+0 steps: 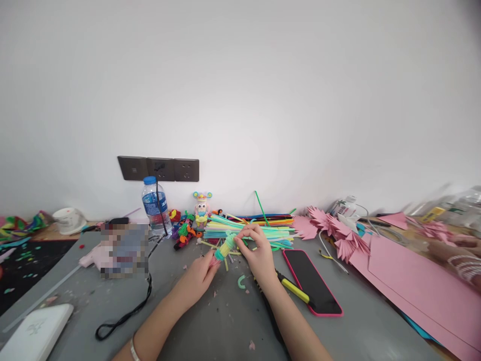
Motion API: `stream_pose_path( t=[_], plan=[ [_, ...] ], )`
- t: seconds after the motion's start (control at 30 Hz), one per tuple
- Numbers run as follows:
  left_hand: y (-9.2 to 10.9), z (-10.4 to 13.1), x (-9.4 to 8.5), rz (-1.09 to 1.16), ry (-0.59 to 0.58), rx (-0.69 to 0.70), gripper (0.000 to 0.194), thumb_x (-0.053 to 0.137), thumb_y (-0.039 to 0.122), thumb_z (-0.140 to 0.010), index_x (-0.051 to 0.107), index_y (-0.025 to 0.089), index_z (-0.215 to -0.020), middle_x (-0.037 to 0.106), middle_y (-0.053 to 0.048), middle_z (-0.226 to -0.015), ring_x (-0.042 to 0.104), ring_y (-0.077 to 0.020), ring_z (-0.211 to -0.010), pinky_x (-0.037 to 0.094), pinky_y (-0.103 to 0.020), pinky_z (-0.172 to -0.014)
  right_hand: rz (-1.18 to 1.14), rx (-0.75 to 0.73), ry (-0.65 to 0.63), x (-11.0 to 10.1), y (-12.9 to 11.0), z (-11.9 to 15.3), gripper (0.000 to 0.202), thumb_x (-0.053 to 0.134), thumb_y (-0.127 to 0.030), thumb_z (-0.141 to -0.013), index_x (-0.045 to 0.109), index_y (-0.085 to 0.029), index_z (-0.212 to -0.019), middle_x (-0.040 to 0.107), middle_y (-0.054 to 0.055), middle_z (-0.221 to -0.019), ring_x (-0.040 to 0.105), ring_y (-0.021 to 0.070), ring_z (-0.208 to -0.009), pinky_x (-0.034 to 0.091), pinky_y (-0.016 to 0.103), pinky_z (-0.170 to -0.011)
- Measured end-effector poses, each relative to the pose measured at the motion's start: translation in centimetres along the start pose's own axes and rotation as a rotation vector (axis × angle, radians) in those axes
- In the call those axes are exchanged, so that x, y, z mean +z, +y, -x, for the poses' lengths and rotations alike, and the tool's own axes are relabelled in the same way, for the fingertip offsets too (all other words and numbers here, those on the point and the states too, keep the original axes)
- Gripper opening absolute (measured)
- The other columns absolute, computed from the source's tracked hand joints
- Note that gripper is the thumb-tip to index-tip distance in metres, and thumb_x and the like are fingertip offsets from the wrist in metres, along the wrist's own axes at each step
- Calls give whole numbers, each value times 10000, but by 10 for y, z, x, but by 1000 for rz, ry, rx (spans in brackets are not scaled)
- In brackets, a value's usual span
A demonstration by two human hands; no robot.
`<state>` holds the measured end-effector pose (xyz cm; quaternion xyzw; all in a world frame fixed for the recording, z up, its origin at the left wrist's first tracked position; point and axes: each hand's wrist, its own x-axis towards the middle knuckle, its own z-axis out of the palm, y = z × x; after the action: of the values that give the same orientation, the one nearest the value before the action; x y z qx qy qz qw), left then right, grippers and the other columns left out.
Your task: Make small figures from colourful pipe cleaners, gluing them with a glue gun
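My left hand (pixel 201 273) is closed around the lower, pink end of a small pipe-cleaner figure (pixel 224 249) with yellow and green bands. At its green top, my right hand (pixel 257 250) pinches with thumb and index finger; whether it grips the figure or a small piece there is hard to see. A short curved green pipe-cleaner piece (pixel 241 282) lies on the grey table below the hands. Just behind them spreads a pile of pipe cleaners (pixel 270 233) in pale green, yellow, blue and darker colours. Beside the pile stands a small finished-looking figure (pixel 202 210) with round ears.
Right of my forearm lie a yellow-handled tool (pixel 295 290) and a pink-edged phone (pixel 313 283). Pink paper sheets (pixel 421 291) and folded pink fans (pixel 347 240) cover the right side, near another person's hand (pixel 456 255). A water bottle (pixel 155 203), black cable (pixel 126 316) and white device (pixel 39 331) are left.
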<state>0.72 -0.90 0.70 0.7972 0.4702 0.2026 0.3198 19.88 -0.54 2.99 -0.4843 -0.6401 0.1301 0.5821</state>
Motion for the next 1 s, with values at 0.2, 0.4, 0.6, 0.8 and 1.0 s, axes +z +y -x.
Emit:
stream_pose_path(
  t=[0.2,0.4,0.6,0.8,1.0],
  plan=[
    [-1,-1,1,12,4,12,274,349,393,-945,524,199,-1026,607,-52,-774,562,-220,-700,321,-257,-603,5,-5,9,0,-2,0,88,609,-229,-823,595,-220,-736,530,34,-831,529,219,-836,419,351,-771],
    [-2,0,1,43,42,28,251,363,392,-939,524,208,-995,596,-38,-749,561,-211,-684,329,-250,-592,-43,10,66,-2,-4,-1,73,576,-247,-844,566,-224,-776,549,30,-808,524,214,-808,423,335,-724],
    [-2,-1,1,13,50,40,247,354,376,-944,518,206,-1016,589,-33,-746,559,-209,-683,337,-254,-608,-52,-7,22,0,-5,-1,97,604,-248,-836,591,-225,-742,529,35,-831,534,220,-837,430,351,-774],
    [1,-1,-1,-11,37,52,237,336,344,-950,504,196,-1027,589,-37,-744,560,-211,-681,328,-256,-606,-26,-20,7,1,-4,0,99,595,-227,-845,605,-222,-747,527,34,-840,536,218,-840,420,351,-778],
    [-1,-2,0,-27,46,60,242,328,339,-957,496,193,-1051,589,-40,-761,560,-211,-695,325,-256,-606,-14,-29,10,1,-4,1,98,594,-213,-848,597,-224,-751,527,32,-840,536,217,-850,421,351,-786]
  ],
)
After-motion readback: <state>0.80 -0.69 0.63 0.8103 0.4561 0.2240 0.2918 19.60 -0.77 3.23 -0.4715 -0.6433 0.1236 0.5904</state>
